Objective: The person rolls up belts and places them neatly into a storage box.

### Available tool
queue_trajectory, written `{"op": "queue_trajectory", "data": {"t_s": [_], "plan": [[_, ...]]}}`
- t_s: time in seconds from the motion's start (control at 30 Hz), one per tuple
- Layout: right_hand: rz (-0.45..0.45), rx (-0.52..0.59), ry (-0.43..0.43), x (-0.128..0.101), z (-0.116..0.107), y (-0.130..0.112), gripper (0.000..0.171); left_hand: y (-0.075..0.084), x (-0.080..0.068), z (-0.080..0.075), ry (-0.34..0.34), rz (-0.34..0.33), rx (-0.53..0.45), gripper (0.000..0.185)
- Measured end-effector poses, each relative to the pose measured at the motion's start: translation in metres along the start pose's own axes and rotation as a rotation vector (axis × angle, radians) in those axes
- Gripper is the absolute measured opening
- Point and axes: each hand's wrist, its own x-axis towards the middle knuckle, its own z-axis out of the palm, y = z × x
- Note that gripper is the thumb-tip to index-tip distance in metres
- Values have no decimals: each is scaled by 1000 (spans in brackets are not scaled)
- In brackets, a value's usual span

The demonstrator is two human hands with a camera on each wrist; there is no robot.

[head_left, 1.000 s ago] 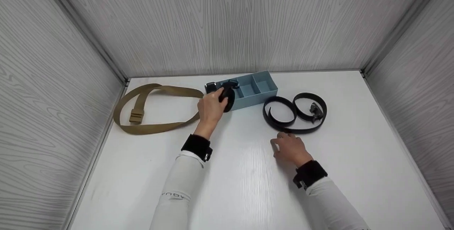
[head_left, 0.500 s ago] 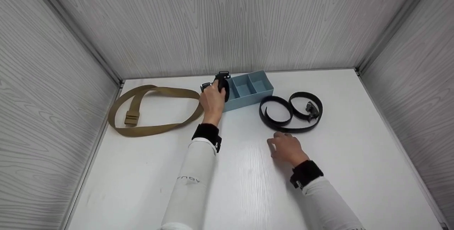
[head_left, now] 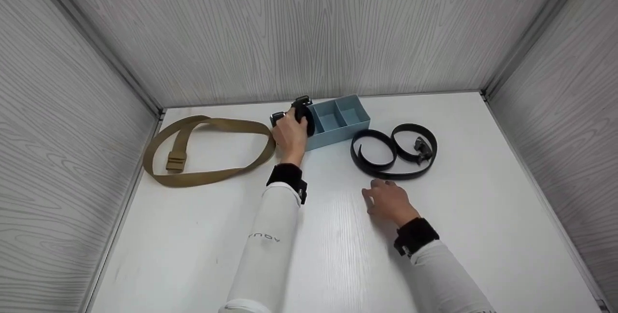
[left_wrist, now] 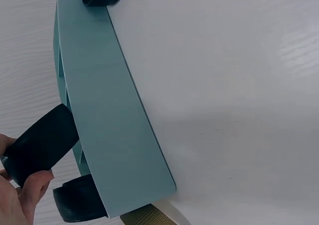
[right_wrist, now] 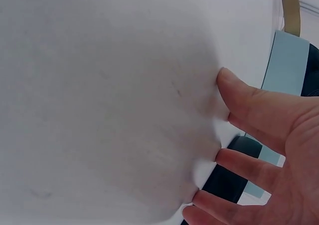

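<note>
My left hand (head_left: 290,133) grips a rolled black belt (left_wrist: 42,142) between thumb and fingers, its metal buckle toward the back wall. One end of this roll overlaps the rim of a blue divided box (left_wrist: 104,100) in the left wrist view. A second rolled black belt (left_wrist: 79,200) sits in the box's left end compartment, sticking up above the rim. Two compartments to the right hold nothing. My right hand (head_left: 390,202) rests with loosely bent fingers, fingertips down at the table, just in front of a loose black belt (head_left: 399,176) with a dark buckle.
A tan webbing belt (head_left: 203,177) with a plastic buckle lies in a wide loop on the left, reaching up to the box's left end. Grey wood-grain panels (head_left: 309,28) enclose the white table (head_left: 328,235) at the back and both sides.
My left hand has moved farther back with the rolled belt, from the box's front side to over its left part. The right hand stays in place. The head view has shifted slightly.
</note>
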Motion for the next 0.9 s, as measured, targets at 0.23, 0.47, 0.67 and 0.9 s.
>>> {"op": "queue_trajectory", "data": {"t_s": [0.23,0.47,0.67,0.9], "plan": [[5,-19,-7,-1,2,2,48,6,1,0,-39,50,126,32],[-12,-15,5,-2,2,1,48,10,2,-1,-39,105,251,22],[-2,-22,-10,-4,-1,0,51,11,6,-6,-79,101,224,16],[3,-35,-22,-5,0,0,51,12,8,-7,-111,65,183,15]]}}
